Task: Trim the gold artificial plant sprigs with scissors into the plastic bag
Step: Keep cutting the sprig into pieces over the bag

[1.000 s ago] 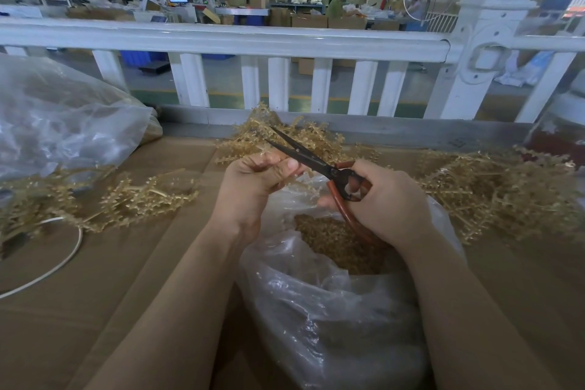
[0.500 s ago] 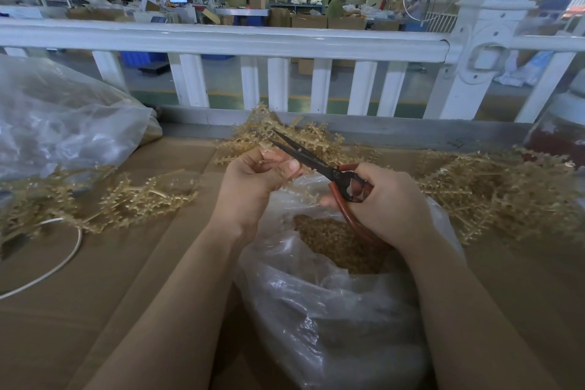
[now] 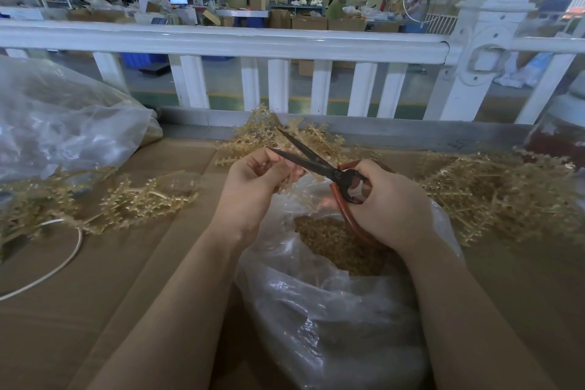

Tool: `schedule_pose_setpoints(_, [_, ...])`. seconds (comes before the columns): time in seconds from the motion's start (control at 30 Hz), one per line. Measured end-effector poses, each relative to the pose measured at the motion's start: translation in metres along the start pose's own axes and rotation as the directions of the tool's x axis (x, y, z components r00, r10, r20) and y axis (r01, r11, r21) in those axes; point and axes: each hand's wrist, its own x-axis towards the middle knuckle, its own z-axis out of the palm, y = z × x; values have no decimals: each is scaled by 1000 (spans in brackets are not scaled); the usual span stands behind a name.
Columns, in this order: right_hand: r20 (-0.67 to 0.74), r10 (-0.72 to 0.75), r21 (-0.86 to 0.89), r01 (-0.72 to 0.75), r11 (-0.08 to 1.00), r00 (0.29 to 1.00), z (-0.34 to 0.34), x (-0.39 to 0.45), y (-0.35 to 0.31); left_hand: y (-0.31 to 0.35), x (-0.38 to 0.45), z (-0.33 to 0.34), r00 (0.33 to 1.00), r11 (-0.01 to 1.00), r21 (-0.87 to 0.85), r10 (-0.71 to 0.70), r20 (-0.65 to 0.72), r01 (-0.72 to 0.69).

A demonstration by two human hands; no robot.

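Sprig (image 3: 289, 179) in L hand (image 3: 253, 187), scissors (image 3: 316, 161) open, R hand (image 3: 389, 206)

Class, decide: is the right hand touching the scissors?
Touching. The head view shows the right hand with fingers curled through the red handles of the scissors.

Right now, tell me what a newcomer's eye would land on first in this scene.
First, the dark-bladed scissors with red handles, blades open, gripped by the right hand at the centre, with the left hand pinching a small gold plastic sprig at the blades. Directly below sits the clear plastic bag holding gold trimmings. Heaps of gold artificial sprigs lie on the brown cardboard surface at both sides, before a white railing.
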Motion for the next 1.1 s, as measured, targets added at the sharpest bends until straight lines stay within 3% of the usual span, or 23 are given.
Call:
schedule_pose_setpoints(0.17, [23, -33, 7, 33, 999, 999, 0, 0, 0, -2, 1, -1, 1000, 999, -36, 0, 23, 1])
schedule_pose_setpoints(0.63, [-75, -36, 44, 40, 998, 997, 3, -1, -2, -8, 1, 1, 994, 998, -58, 12, 107, -6])
schedule_pose_setpoints(1.1, [-96, -47, 100, 56, 993, 994, 3, -1, -1, -11, 4, -1, 995, 999, 4, 51, 82, -52])
